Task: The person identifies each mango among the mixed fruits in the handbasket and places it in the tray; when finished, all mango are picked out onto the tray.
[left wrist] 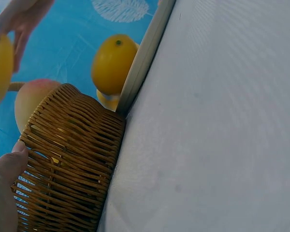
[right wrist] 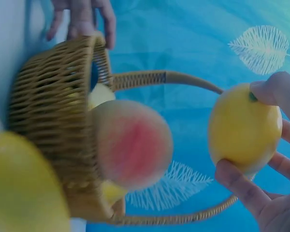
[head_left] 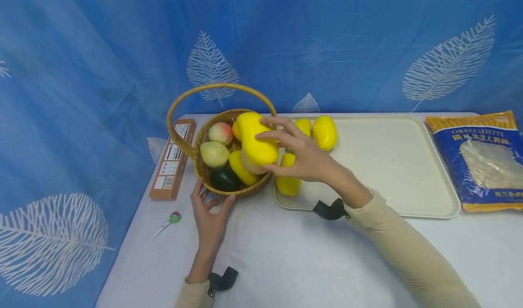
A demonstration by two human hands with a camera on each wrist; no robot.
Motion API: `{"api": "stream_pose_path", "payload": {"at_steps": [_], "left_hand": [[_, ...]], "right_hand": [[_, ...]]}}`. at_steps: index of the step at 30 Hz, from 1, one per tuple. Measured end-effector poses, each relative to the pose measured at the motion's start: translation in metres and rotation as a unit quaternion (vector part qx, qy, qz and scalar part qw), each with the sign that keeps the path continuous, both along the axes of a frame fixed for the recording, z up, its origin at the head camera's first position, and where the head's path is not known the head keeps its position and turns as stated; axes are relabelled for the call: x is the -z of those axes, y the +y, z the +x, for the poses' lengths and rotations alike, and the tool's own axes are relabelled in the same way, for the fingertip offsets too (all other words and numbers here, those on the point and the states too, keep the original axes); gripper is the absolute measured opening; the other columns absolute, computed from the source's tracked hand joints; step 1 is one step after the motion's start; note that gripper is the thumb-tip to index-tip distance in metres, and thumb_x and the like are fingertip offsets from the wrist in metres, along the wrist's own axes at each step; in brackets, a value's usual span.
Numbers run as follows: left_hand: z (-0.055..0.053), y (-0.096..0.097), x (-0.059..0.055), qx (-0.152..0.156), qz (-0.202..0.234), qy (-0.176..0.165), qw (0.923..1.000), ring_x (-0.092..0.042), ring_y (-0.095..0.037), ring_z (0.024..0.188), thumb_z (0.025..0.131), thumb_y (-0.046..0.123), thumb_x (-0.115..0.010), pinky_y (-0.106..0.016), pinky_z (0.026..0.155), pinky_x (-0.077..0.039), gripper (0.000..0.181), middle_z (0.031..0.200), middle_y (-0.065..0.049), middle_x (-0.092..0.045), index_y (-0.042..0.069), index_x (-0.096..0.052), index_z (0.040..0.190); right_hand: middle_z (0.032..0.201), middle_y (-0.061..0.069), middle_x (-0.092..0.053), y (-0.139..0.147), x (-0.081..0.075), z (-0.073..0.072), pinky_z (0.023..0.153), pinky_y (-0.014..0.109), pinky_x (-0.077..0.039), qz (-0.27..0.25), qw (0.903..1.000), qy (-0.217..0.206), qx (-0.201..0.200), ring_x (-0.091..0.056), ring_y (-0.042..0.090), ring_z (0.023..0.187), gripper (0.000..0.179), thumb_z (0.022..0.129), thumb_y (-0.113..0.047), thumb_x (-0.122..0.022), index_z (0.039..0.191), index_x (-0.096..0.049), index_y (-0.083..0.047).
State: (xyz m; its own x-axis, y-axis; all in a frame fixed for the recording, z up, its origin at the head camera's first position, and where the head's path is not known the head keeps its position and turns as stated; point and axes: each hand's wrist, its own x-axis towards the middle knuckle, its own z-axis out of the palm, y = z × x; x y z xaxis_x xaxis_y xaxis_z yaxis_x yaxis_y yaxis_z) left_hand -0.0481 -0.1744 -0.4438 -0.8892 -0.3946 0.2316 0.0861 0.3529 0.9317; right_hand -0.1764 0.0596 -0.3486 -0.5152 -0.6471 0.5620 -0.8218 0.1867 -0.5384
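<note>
My right hand [head_left: 304, 151] holds a yellow mango [head_left: 258, 140] over the right side of a wicker basket [head_left: 234, 193] with a tall arched handle. In the right wrist view, thumb and fingers grip that mango [right wrist: 244, 129] at its ends. My left hand [head_left: 210, 219] rests against the basket's near side, fingers spread, its thumb [left wrist: 13, 162] right at the rim in the left wrist view. Inside the basket lie a peach [head_left: 221, 134], a pale green fruit [head_left: 214, 154], a dark green fruit [head_left: 225, 179] and a yellow one [head_left: 242, 169]. Another peach [right wrist: 135, 147] is partly hidden behind the held mango.
Several yellow mangoes [head_left: 325, 133] lie at the left end of a cream tray [head_left: 388, 163], beside the basket. A blue pasta bag [head_left: 482, 160] borders the tray's right. Left of the basket are a brown box [head_left: 172, 160] and a lollipop [head_left: 175, 217].
</note>
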Motion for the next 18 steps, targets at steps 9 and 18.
{"api": "stream_pose_path", "payload": {"at_steps": [9, 18], "left_hand": [[0.000, 0.001, -0.001, 0.001, 0.001, -0.003, 1.0000, -0.043, -0.036, 0.131, 0.085, 0.012, -0.077, -0.048, 0.091, -0.047, 0.085, 0.151, -0.022, -0.027, 0.001, -0.024, 0.150], [0.000, 0.001, -0.003, -0.001, 0.007, -0.009, 0.9999, -0.043, -0.034, 0.132, 0.084, 0.012, -0.077, -0.046, 0.092, -0.047, 0.085, 0.152, -0.021, -0.028, 0.002, -0.025, 0.150]], "right_hand": [[0.148, 0.011, -0.040, 0.055, 0.030, 0.021, 0.085, 0.031, -0.058, 0.015, 0.9962, -0.008, 0.085, -0.052, 0.028, 0.123, 0.064, 0.071, -0.013, -0.086, 0.129, -0.060, -0.014], [0.145, 0.012, -0.040, 0.100, 0.073, 0.032, 0.084, 0.039, -0.059, 0.050, 0.9878, -0.045, 0.140, -0.050, 0.028, 0.123, 0.062, 0.070, -0.009, -0.086, 0.126, -0.060, -0.012]]}}
